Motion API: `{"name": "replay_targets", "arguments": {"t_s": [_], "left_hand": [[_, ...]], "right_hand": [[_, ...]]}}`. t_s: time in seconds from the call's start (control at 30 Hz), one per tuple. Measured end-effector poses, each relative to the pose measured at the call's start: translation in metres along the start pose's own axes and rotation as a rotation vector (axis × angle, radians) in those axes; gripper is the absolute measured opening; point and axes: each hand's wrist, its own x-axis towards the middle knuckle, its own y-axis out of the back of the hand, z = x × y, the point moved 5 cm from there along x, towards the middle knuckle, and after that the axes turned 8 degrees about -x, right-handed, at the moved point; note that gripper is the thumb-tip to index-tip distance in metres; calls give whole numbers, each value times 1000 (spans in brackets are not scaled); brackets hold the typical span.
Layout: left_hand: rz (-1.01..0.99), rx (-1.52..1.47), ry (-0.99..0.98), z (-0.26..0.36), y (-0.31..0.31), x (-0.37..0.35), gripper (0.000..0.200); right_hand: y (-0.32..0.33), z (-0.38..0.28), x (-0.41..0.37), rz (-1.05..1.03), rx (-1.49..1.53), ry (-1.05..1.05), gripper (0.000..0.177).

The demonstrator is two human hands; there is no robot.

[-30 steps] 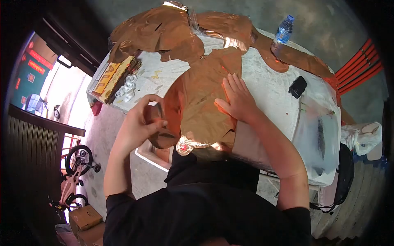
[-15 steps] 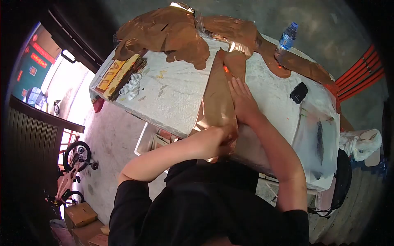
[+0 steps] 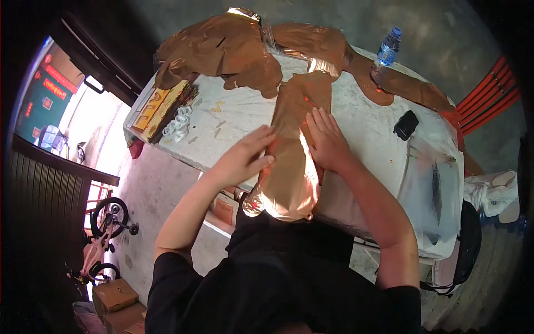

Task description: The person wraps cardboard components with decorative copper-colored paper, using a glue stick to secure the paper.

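A flat, deflated copper-coloured foil balloon (image 3: 292,133) lies lengthwise over the table (image 3: 367,139), its shiny rounded near end hanging at the edge by my body. On its left edge my left hand (image 3: 245,156) rests with the fingers stretched out and the thumb apart. My right hand (image 3: 329,139) lies flat along the right edge, fingers extended towards the far side. More crumpled copper foil (image 3: 222,50) is heaped at the back left, and another foil strip (image 3: 411,86) stretches across the back right.
At the back right stands a water bottle (image 3: 389,47). A black object (image 3: 406,125) lies on the right, beyond clear plastic (image 3: 431,189). White ribbon coils (image 3: 178,123) sit beside yellow packets (image 3: 158,108) on the left. A white bin (image 3: 222,214) is below the front edge.
My left hand has let go of the balloon's near end and moved left and away from me, opening out. The balloon now lies wider and flatter. My right hand has barely moved.
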Motion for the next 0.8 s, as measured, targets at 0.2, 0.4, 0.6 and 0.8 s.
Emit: {"name": "replay_targets", "arguments": {"t_s": [0.2,0.4,0.6,0.8], "left_hand": [[-124,272,-113,9,-17,6,66],[-201,352,-113,7,-20,6,69],[-206,337,-108,4,-21,6,70],[-198,101,-84,-6,-9,18,68]], "right_hand": [[-3,1,-1,-20,-52,3,63],[-7,7,1,32,32,-8,60],[5,2,2,20,108,-13,64],[4,-2,0,-65,70,-6,63]]}}
